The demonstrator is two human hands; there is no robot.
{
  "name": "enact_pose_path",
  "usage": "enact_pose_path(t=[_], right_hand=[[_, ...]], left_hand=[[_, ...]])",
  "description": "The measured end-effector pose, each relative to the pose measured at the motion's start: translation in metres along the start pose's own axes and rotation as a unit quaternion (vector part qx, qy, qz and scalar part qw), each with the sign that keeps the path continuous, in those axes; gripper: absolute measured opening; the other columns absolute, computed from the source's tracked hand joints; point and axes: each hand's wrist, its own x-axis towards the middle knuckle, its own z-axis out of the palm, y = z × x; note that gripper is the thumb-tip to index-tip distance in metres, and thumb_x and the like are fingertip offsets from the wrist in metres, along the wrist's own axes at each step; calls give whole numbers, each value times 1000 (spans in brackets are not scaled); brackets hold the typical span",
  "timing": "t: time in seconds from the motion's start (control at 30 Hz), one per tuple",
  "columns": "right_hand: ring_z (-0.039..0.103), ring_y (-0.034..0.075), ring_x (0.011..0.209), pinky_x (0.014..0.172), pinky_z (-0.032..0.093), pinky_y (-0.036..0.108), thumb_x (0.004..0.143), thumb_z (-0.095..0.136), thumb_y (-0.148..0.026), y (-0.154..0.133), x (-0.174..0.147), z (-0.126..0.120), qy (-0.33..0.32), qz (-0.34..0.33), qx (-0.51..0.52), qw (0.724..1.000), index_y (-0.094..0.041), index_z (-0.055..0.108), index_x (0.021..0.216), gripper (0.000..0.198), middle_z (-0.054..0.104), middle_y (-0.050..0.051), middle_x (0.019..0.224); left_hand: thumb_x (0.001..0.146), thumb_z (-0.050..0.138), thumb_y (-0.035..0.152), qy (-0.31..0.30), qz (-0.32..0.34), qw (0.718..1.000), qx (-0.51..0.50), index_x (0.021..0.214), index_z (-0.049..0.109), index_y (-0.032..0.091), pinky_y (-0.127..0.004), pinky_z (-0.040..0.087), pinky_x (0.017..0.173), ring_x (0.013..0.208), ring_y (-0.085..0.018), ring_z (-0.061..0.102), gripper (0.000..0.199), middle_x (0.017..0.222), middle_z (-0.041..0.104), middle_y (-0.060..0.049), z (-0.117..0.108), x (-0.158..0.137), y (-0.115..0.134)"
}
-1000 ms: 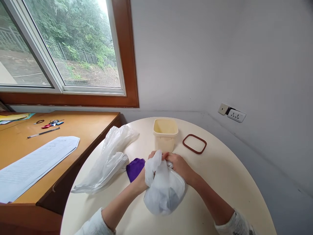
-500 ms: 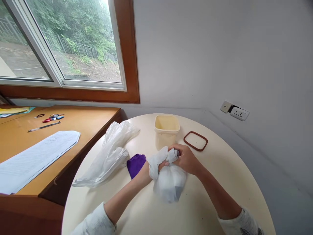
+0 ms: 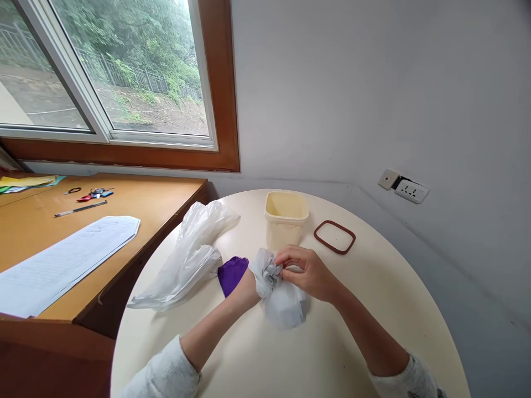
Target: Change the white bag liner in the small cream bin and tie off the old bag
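A white plastic bag (image 3: 286, 309) with a rounded, filled lower part is between my hands; its contents are hidden. Its gathered, crumpled top wraps over my left hand (image 3: 249, 288), covering the fingers, which were closed around the bag's neck a moment ago. My right hand (image 3: 309, 272) pinches the crumpled top between thumb and fingers. Just behind stands an open, pale yellow plastic container (image 3: 286, 229). A purple cloth (image 3: 232, 275) lies by my left wrist, partly hidden by it.
Another white plastic bag (image 3: 186, 260) lies crumpled at the left of the round table (image 3: 332, 354). A brown rectangular ring (image 3: 335, 237) lies right of the container. The wooden desk (image 3: 166, 196) at left holds papers (image 3: 83, 257), a pen (image 3: 81, 208) and keys (image 3: 96, 194).
The bag's top, a twisted strand before, is now bunched into a crumpled knot-like mass. My right hand has moved slightly left, and my left thumb is now hidden.
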Motion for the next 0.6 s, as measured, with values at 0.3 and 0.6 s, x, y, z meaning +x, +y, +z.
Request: enact_pose_path(t=[0.3, 0.6], right_hand=[[54, 17, 87, 75, 44, 31, 80, 42, -10, -21, -3, 8, 87, -96, -236, 963, -21, 61, 92, 25, 60, 5, 90], [46, 13, 63, 62, 33, 28, 79, 53, -27, -15, -6, 22, 121, -16, -426, 897, -20, 47, 70, 13, 54, 0, 70]], left_hand=[[66, 55, 18, 17, 52, 992, 110, 60, 49, 18, -29, 39, 61, 65, -17, 48, 9, 61, 50, 0, 2, 2, 12], [60, 51, 12, 9, 39, 979, 199, 60, 46, 17, -26, 39, 60, 64, -14, 45, 7, 62, 49, 2, 10, 22, 0]])
